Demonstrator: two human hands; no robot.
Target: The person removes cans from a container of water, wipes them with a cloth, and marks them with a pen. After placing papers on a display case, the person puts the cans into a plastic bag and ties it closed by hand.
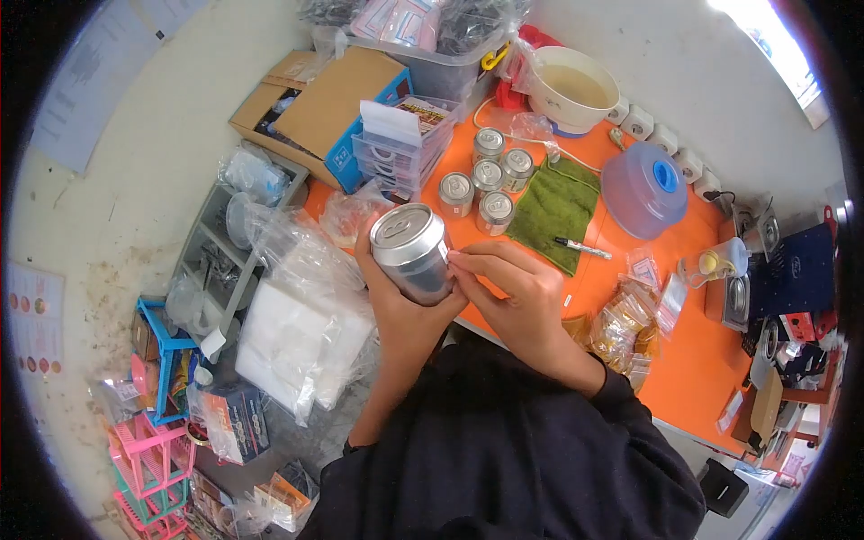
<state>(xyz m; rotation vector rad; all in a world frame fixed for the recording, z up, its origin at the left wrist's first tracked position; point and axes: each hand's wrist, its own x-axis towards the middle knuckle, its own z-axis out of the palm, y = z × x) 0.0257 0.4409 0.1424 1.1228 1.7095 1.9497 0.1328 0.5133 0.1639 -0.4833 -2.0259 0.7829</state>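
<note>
My left hand (pixel 396 310) is wrapped around a sealed silver drink can (pixel 423 273) with dark contents, tilted toward me above the table edge. A small white sticker (pixel 442 256) shows on the can's right side. There my right hand (pixel 513 292) has its thumb and index finger pinched together at the sticker's edge, against the can. Several more sealed cans (pixel 487 175) stand grouped on the orange table beyond my hands. Beside them lies a green cloth (pixel 558 207) with a marker pen (pixel 583 247) on it.
A clear plastic tub (pixel 643 191) and a cream basin (pixel 572 90) stand at the back. Packets of golden contents (pixel 621 324) lie to the right. On the left are a cardboard box (pixel 324 99), stacked clear trays (pixel 396 153), a grey organizer (pixel 216 243) and white plastic bags (pixel 297 337).
</note>
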